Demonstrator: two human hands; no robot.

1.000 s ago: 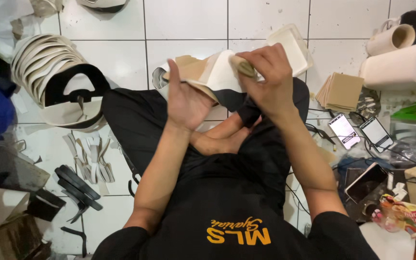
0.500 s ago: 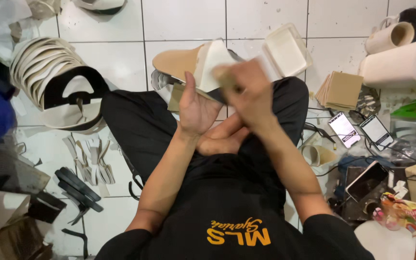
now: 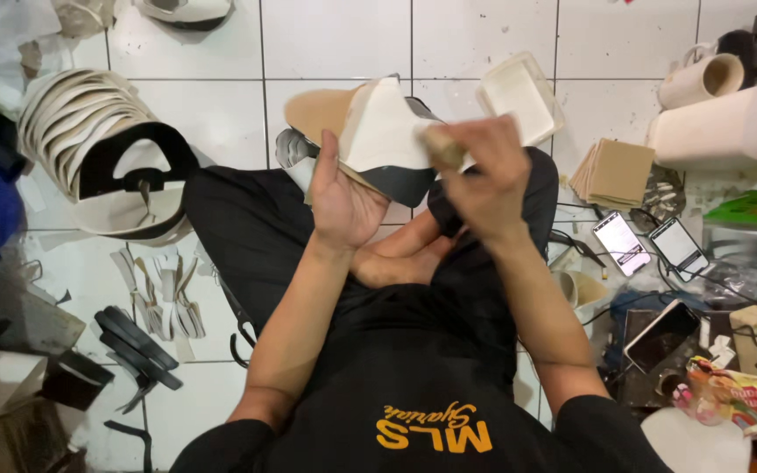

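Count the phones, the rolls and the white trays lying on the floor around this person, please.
Phones: 3
Rolls of pale material: 2
White trays: 1
Total: 6

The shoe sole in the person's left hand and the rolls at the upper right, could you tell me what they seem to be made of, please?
The shoe sole looks like matte cream board or foam on a tan layer, with a dark edge; which, I cannot tell. The rolls look like pale, dull sheet, perhaps fabric or synthetic leather, wound on an open core.
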